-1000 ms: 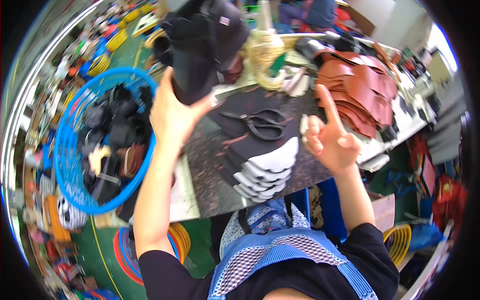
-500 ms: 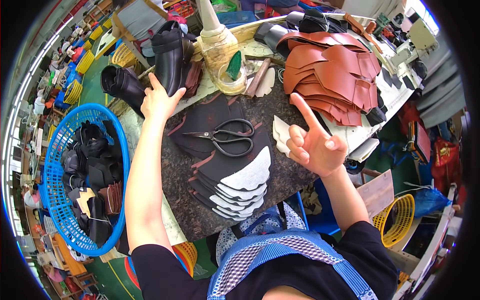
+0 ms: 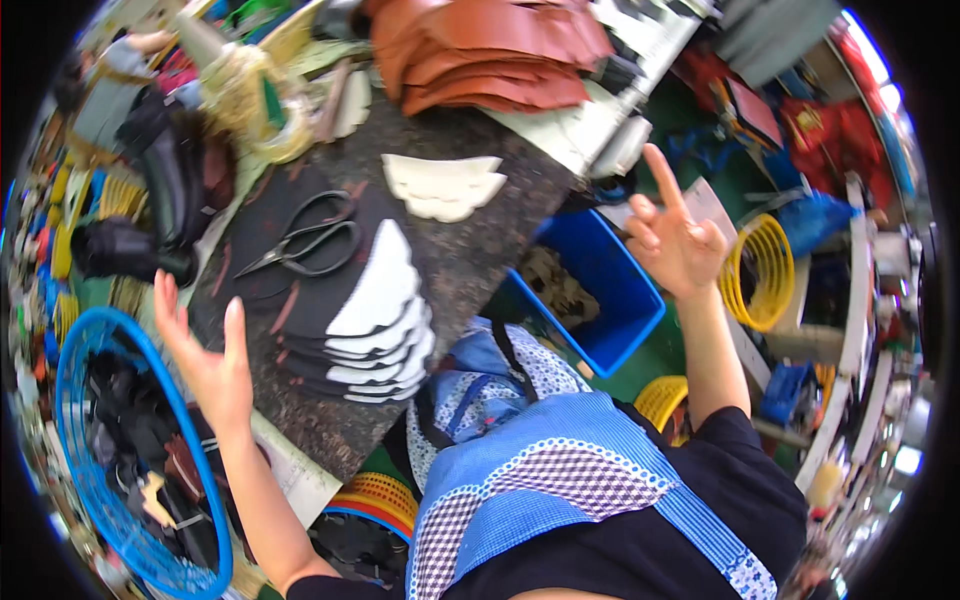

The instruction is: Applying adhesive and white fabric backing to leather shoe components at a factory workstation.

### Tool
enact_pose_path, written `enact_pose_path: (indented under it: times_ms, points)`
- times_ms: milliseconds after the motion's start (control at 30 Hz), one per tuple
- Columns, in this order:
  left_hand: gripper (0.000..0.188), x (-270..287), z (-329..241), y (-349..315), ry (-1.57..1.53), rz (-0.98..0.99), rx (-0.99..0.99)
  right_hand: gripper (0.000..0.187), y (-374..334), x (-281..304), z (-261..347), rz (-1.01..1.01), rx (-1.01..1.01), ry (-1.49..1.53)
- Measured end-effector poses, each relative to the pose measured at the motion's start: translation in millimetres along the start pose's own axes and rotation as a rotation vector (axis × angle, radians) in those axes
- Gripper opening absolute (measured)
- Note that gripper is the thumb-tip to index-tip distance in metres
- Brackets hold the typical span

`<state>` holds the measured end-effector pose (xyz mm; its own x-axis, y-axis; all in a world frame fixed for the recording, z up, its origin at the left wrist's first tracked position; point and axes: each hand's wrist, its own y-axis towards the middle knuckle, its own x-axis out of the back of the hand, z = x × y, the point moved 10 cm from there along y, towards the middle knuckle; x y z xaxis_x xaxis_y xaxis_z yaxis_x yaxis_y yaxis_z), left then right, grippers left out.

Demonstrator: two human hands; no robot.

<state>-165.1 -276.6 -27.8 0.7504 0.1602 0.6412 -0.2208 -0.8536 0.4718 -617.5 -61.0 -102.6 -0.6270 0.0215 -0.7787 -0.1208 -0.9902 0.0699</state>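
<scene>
My left hand (image 3: 212, 368) is raised with fingers spread and thumb apart, holding nothing. It is between the blue basket's rim and the dark stone slab (image 3: 345, 440). Off to the right, my right hand (image 3: 682, 245) holds nothing visible; its forefinger points up and the other fingers are loosely bent. Black-handled scissors (image 3: 338, 240) lie on a stack of dark pieces with white backing (image 3: 375, 290) on the slab. Beyond them are cream-white cut pieces (image 3: 440, 185). Black boots (image 3: 165, 195) stand at the far left, just past my left fingertips.
A pile of reddish-brown leather pieces (image 3: 490, 55) lies at the slab's far side. A glue-crusted container (image 3: 260, 105) stands far left. The blue basket (image 3: 215, 500) of black parts is at left; a blue bin (image 3: 625, 325) with scraps and a yellow basket (image 3: 735, 275) are at right.
The view has turned to the right. My left hand has come back from beside the black boots, toward me. My right hand has moved from near the cream pieces to above the blue bin's side.
</scene>
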Motion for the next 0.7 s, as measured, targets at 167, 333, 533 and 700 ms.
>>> enact_pose_path:
  times_ms: [167, 333, 533, 700]
  points:
    - [0.072, -11.9, -56.3, -65.4, -0.247, 0.129, -0.063, 0.111, -43.8, 4.9, -26.6, 0.039, -0.006, 0.052]
    - [0.028, -76.6, -132.7, -157.0, -0.406, 0.601, -0.410, 0.112, -58.5, 16.9, -39.2, 0.033, -0.002, 0.018]
    - [0.022, -134.7, -66.4, -247.2, -0.405, 0.758, -0.079, 0.113, -64.0, 46.3, -63.2, -0.045, -0.125, -0.003]
    - [0.034, -175.7, -38.1, -278.4, -0.331, 0.949, 0.104, 0.114, -56.5, 44.5, -87.8, -0.063, -0.189, -0.018]
